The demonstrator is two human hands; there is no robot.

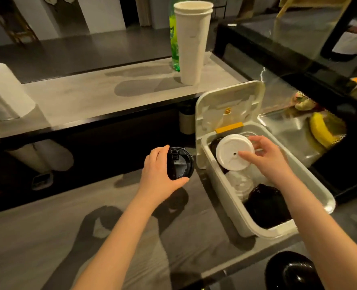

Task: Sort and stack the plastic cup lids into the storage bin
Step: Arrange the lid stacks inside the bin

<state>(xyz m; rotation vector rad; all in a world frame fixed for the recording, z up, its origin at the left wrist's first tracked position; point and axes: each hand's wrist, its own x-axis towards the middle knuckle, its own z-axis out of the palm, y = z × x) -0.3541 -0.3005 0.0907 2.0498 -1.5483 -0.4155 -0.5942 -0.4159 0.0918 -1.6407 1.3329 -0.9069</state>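
Note:
My left hand [159,172] grips a black cup lid [179,163] by its edge, held in the air just left of the white storage bin [221,191]. Over the far end of the bin, my right hand [265,158] pinches a white cup lid [233,152] between thumb and fingers, tilted toward me. Inside the bin lie clear lids [241,183] in the middle and a pile of black lids [267,206] at the near end. The bin's hinged cover [227,105] stands open at the back.
A stack of tall white paper cups [192,42] and a green bottle [174,47] stand on the raised counter behind. A paper towel roll [3,93] sits at far left. A glass display case with a banana [322,130] is to the right. A black object [292,273] lies bottom right.

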